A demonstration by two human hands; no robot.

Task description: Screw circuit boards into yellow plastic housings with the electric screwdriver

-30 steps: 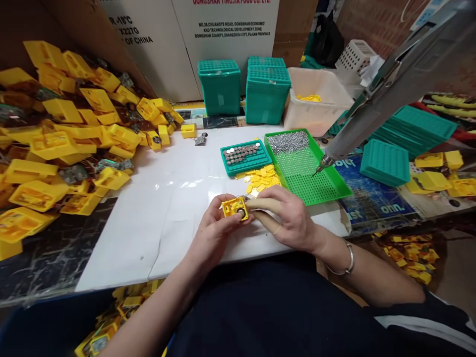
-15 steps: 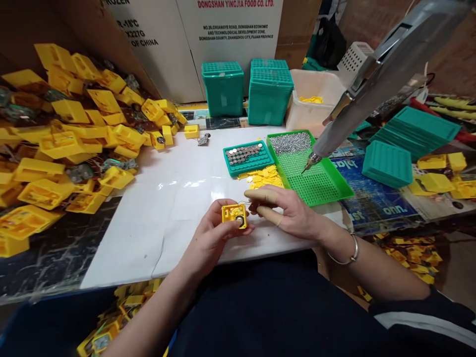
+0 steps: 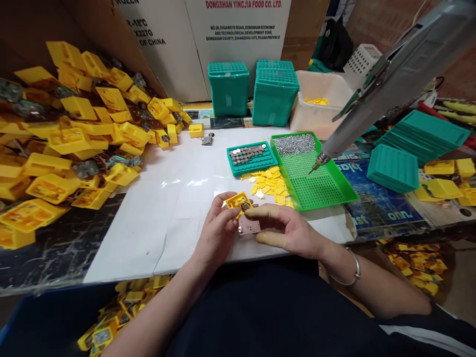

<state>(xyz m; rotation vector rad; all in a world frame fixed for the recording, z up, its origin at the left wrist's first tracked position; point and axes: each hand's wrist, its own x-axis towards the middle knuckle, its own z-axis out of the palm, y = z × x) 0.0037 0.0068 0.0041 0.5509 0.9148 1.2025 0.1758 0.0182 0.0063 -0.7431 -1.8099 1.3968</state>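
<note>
Above the near edge of the white tabletop [image 3: 174,208], the fingers of the left hand [image 3: 218,227] are closed around a small yellow case [image 3: 233,201], the thumb pressing near its lower corner. The case is tilted, its open side up, with parts showing inside that are too small to make out. The fingers of the right hand [image 3: 303,234] stand moderately apart and hold a pale circuit board [image 3: 250,227] by its edges: the forefinger is at the top, beside the case, and the thumb at the lower right corner. Pale covers [image 3: 273,240] sheathe both of these fingertips.

The circuit board lies between the two hands, just below the yellow case and dotted with small dark marks. Whether the left fingertips also touch it from behind cannot be told.

Leftward, a broad white stretch runs from the left hand to a heap of yellow cases [image 3: 74,136]. Beyond the hands, loose yellow pieces [image 3: 273,184] lie near the right forefinger, bordered by a teal tray [image 3: 262,162] and a green tray [image 3: 323,191]. A grey screwdriver [image 3: 366,111] slants in from the upper right, its tip over the green tray.
</note>
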